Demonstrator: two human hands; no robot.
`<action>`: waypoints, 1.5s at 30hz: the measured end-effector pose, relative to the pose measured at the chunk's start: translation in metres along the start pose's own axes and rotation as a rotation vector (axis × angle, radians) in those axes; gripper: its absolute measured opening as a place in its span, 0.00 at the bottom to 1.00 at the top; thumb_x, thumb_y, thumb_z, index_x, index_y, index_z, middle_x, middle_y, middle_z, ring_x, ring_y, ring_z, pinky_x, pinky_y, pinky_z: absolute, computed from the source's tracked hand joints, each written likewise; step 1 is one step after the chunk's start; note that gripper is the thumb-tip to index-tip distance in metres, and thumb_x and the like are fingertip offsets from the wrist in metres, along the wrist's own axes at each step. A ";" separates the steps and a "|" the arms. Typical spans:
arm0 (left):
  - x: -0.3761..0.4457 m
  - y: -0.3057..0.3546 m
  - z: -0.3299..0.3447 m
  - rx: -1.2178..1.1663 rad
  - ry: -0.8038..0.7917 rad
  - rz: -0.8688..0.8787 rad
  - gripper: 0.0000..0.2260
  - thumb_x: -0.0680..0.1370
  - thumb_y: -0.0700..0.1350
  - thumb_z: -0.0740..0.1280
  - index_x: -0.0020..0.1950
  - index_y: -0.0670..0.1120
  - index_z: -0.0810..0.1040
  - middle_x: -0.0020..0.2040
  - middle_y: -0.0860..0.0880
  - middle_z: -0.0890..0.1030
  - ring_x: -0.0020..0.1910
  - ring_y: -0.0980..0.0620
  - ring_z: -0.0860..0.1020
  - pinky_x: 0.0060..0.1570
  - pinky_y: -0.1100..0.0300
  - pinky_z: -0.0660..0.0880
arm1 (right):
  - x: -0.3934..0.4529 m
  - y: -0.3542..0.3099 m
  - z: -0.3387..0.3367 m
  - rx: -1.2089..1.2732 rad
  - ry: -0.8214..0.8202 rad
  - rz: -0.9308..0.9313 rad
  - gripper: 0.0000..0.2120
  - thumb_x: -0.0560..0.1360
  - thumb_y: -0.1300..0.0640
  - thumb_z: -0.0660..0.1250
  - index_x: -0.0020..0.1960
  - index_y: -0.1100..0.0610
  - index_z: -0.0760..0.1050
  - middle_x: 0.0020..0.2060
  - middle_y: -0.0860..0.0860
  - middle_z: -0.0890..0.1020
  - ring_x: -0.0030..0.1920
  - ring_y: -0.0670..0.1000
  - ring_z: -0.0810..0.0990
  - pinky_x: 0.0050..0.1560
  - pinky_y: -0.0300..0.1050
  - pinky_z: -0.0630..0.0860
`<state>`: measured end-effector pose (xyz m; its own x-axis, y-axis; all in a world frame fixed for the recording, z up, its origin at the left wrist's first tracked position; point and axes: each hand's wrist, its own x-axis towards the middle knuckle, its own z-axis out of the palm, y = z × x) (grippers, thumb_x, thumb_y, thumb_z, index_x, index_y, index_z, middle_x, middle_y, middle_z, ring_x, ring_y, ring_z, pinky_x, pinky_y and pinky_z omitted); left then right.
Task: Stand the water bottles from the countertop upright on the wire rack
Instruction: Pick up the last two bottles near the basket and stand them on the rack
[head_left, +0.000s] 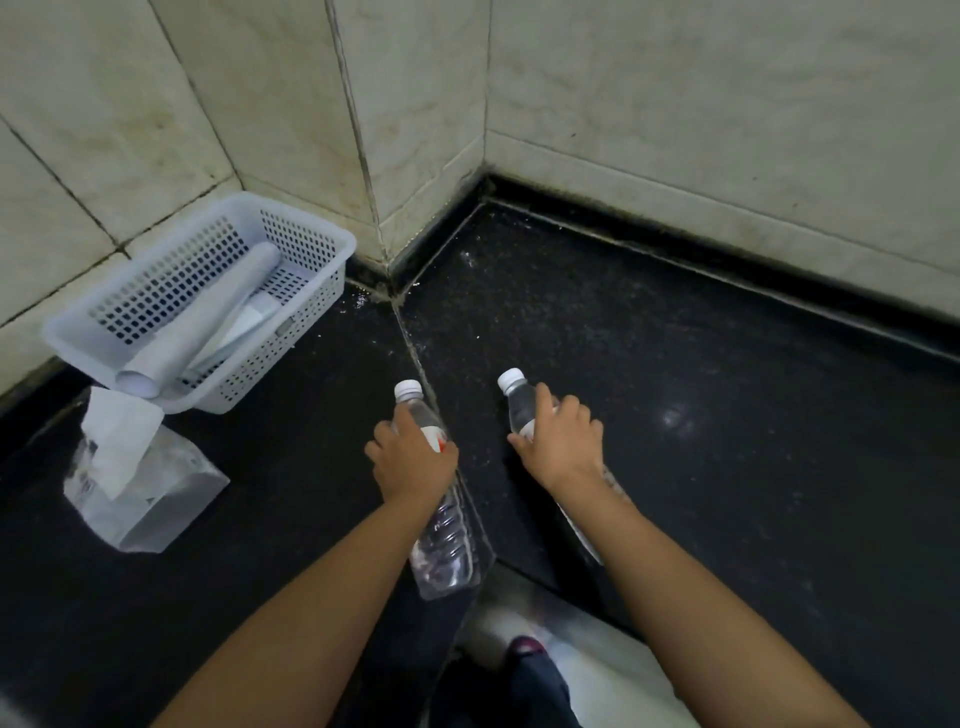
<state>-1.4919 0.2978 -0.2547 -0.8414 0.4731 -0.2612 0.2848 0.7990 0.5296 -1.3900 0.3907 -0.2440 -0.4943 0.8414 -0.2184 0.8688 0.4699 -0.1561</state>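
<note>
Over speckled black countertop (675, 389), each hand grips one clear ribbed bottle.

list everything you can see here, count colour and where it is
water bottles: 2, clear with white caps, one in each hand over the countertop, caps pointing away from the person
countertop: 1, black speckled, fills the corner below the walls
basket: 1, white perforated plastic, back left against the wall
paper rolls: at least one, white, lying in the basket with other paper items
tissue pack: 1, clear plastic with a white tissue sticking out, left, in front of the basket
wall tiles: pale cream, behind the countertop
left hand: closed around the left bottle
right hand: closed around the right bottle
</note>
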 end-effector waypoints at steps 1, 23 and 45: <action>-0.007 0.004 -0.001 0.010 0.007 0.067 0.31 0.73 0.46 0.68 0.72 0.43 0.58 0.68 0.39 0.64 0.64 0.39 0.64 0.61 0.51 0.66 | -0.006 0.003 -0.001 0.015 0.029 -0.004 0.34 0.76 0.44 0.61 0.74 0.56 0.51 0.64 0.60 0.69 0.64 0.59 0.69 0.63 0.52 0.66; -0.394 0.281 0.074 -0.224 0.552 1.432 0.26 0.68 0.52 0.57 0.61 0.38 0.63 0.57 0.33 0.73 0.50 0.43 0.64 0.47 0.45 0.77 | -0.322 0.366 -0.172 0.211 1.289 0.271 0.33 0.69 0.42 0.58 0.65 0.62 0.55 0.54 0.69 0.75 0.54 0.57 0.67 0.51 0.59 0.74; -0.763 0.634 0.280 -0.612 0.391 1.743 0.37 0.58 0.41 0.79 0.60 0.35 0.64 0.51 0.27 0.77 0.52 0.36 0.70 0.44 0.38 0.76 | -0.503 0.856 -0.332 -0.096 1.498 0.627 0.36 0.70 0.43 0.57 0.66 0.71 0.62 0.54 0.71 0.75 0.56 0.59 0.66 0.55 0.62 0.73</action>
<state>-0.5408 0.5475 0.0542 0.1007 0.3293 0.9388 0.7130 -0.6820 0.1628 -0.3880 0.4583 0.0516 0.3376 0.3615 0.8691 0.9388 -0.0620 -0.3388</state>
